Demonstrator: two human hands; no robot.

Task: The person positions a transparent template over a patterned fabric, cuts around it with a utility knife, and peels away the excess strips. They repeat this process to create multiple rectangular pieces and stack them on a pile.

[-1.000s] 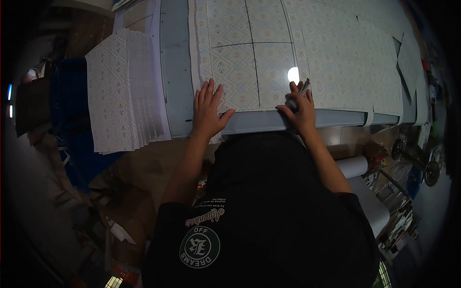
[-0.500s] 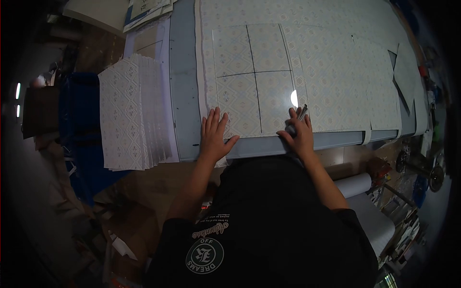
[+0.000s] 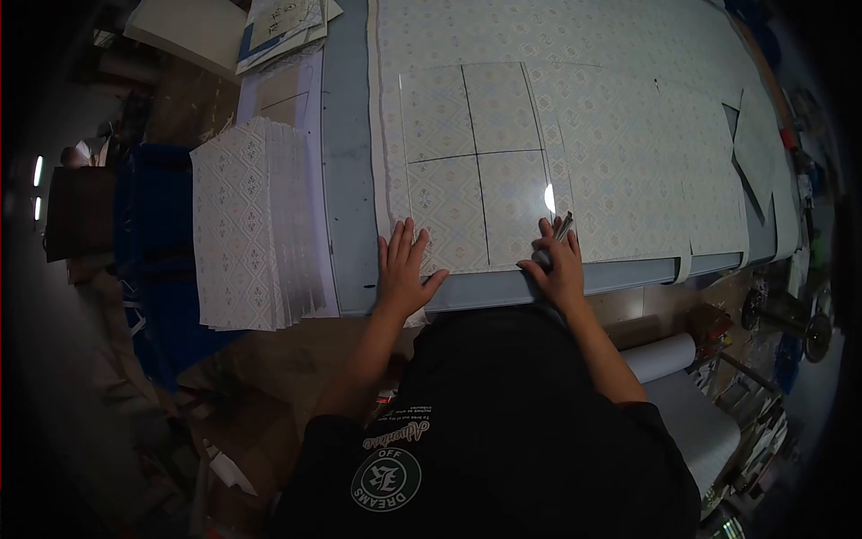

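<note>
A clear rectangular template (image 3: 440,211) with a dark cross drawn on it lies over pale patterned fabric (image 3: 642,180) on the table. My left hand (image 3: 406,277) lies flat with fingers spread at the template's lower left corner. Near its lower right corner rests my right hand (image 3: 558,268), fingers bent around a slim silver knife-like tool (image 3: 564,226) that points away from me. A bright reflection shows on the template's right edge, just above this hand.
To the left stands a fanned stack of patterned pieces (image 3: 238,225), with papers (image 3: 285,27) behind it. The grey table edge (image 3: 485,292) runs close to my body. Cut fabric strips (image 3: 684,268) hang over the front at right. A white roll (image 3: 660,357) sits lower right.
My view has tilted slightly, so the table and template sit lower in the picture. My right fingers have curled in a little; my left hand stays flat in place.
</note>
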